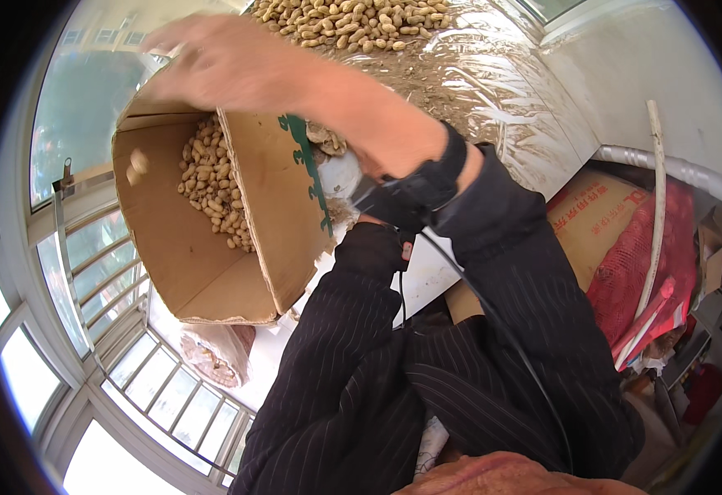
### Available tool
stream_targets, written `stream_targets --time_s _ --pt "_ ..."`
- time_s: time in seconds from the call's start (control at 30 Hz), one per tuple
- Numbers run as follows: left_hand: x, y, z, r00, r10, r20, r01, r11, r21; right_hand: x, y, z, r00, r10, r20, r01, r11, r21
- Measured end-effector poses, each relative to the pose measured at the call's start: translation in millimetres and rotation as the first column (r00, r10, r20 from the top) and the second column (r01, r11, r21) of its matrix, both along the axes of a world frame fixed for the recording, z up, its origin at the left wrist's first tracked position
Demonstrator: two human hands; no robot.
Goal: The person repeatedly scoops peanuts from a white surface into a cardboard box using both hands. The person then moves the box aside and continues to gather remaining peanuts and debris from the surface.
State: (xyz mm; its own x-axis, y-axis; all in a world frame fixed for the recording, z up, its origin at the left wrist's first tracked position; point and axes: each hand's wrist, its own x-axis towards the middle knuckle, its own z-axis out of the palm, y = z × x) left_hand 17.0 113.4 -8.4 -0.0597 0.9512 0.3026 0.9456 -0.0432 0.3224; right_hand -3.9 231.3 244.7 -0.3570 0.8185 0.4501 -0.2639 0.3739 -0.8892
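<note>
My right hand (217, 66), blurred by motion, hangs over the far rim of an open cardboard box (295, 206) at the left. Its fingers look apart, with nothing visible in them. Below it, a few loose peanuts (136, 167) are in mid-air inside the box. More unshelled peanuts (214, 186) lie heaped against the box's right inner wall. My right forearm crosses above my left wrist, so my left hand (368, 219) is almost wholly hidden beside the box's right side. Only a sliver of skin shows there, and its fingers cannot be made out.
A large pile of peanuts (353, 21) lies at the far edge on a dirt-strewn surface (427, 78). Railed windows (97, 272) run along the left. A plastic bag (217, 355) sits near the box. At right are a carton (596, 219), a red mesh sack (625, 272) and a stick (656, 198).
</note>
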Motion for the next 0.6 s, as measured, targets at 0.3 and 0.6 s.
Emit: stream_targets --time_s 0.3,0.6 --pt "4 10 2 0.995 0.081 0.065 -0.082 0.996 0.025 217 23 -222 0.410 -0.604 0.684 0.697 0.691 0.193" --pt "24 108 33 0.894 0.065 0.443 -0.128 0.985 0.114 224 58 -265 0.286 -0.716 0.636 0.739 0.588 0.329"
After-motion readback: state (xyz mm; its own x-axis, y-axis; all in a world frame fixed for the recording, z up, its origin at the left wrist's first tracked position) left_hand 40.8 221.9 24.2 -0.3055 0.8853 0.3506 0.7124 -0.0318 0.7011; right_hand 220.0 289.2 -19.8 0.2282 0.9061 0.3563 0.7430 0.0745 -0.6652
